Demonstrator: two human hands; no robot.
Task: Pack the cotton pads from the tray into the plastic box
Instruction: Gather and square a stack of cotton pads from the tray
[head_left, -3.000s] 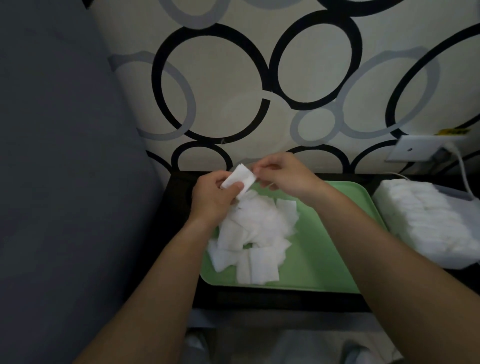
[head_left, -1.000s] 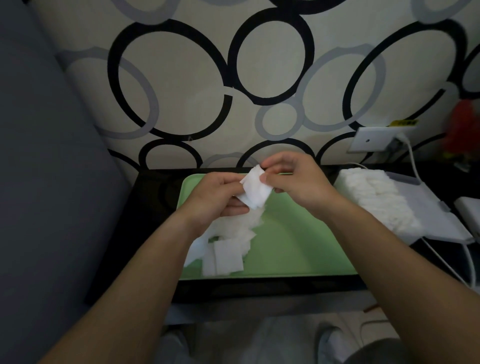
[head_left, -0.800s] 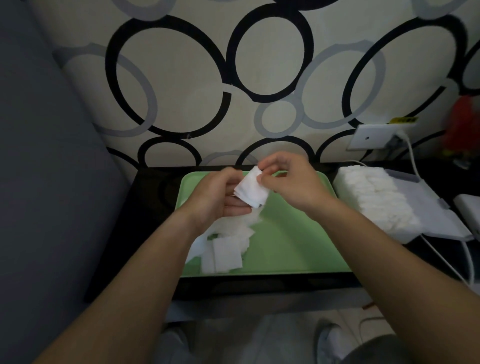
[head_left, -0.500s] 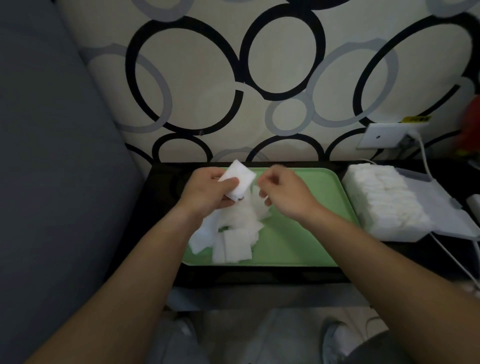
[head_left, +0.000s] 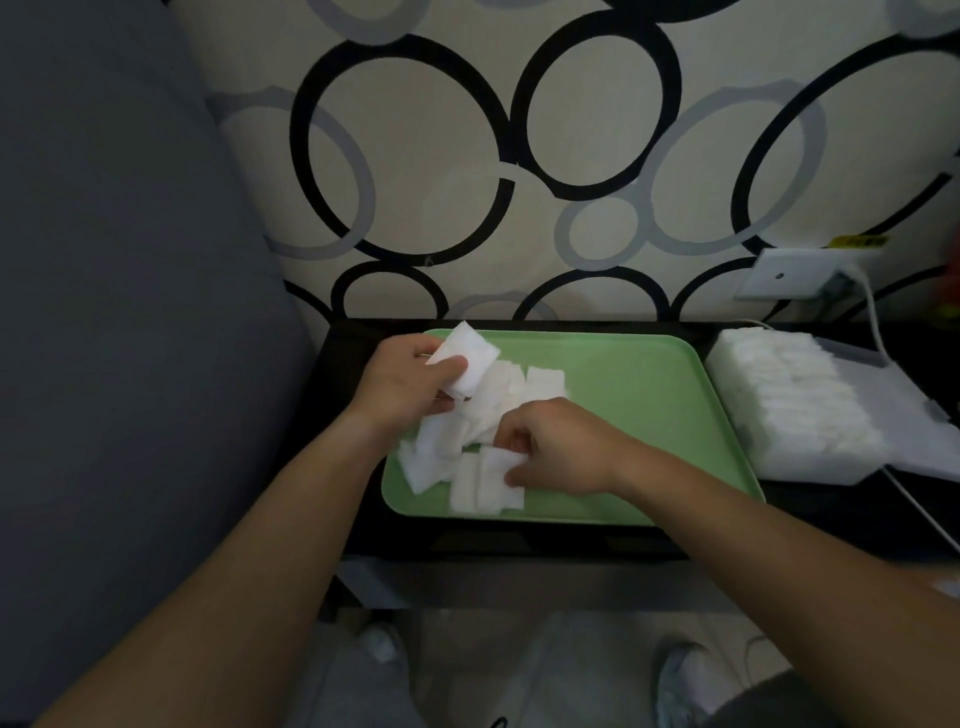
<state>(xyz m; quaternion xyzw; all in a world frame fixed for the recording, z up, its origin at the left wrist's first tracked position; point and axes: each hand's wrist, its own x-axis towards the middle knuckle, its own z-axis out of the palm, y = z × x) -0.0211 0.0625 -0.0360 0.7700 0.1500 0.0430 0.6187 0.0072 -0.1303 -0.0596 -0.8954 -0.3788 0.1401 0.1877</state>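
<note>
A green tray (head_left: 649, 405) lies on the dark table, with several loose white cotton pads (head_left: 467, 441) piled in its left half. My left hand (head_left: 405, 384) is above the pile's far left side, shut on a small stack of pads (head_left: 465, 358). My right hand (head_left: 556, 449) is down on the pile's near side, fingertips pinching the edge of one flat pad (head_left: 493, 483). To the right of the tray stands the clear plastic box (head_left: 810, 467), packed with a row of upright pads (head_left: 784, 395), its lid open to the right.
A grey sofa side (head_left: 119, 312) fills the left. The circle-patterned wall rises just behind the table. A wall socket (head_left: 795, 273) with a white cable (head_left: 878, 332) sits above the box. The table's front edge (head_left: 519, 540) is close to my knees.
My right hand let go of the stack held by my left hand and dropped to the pile's near side, onto a flat pad. The left hand keeps its stack.
</note>
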